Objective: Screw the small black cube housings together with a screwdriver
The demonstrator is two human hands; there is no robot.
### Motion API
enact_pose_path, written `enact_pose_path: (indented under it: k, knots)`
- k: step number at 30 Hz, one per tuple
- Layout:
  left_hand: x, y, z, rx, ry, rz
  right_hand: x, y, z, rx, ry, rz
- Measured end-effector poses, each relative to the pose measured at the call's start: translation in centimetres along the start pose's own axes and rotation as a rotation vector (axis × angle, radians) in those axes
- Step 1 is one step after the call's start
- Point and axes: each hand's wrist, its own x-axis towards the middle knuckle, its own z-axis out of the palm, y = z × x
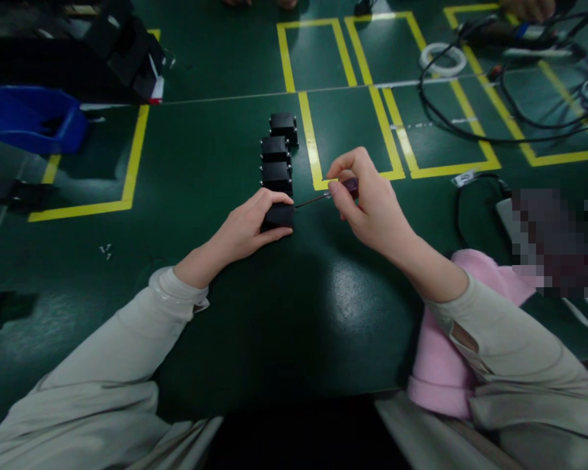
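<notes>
On the green table, my left hand grips a small black block between thumb and fingers. My right hand is closed round the dark handle of a screwdriver, whose thin shaft points left. The shaft's tip meets the right side of the held block, near its upper corner. Beyond that block, three similar black blocks stand in a row: a near one, a middle one and a far one. Small shiny screw heads show at their sides.
Several small screws lie at the left. A blue bin and black equipment stand at the back left. Black cables, a white tape roll and other people's hands are at the back. Pink cloth lies under my right forearm.
</notes>
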Motion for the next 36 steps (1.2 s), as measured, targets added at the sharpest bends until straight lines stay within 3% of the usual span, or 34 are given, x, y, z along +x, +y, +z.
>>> enact_pose_path:
  k: [36]
  knots:
    - [0.06,0.18,-0.09,-0.009,0.003,0.006,0.01,-0.09,-0.06,-0.008,-0.008,-0.026]
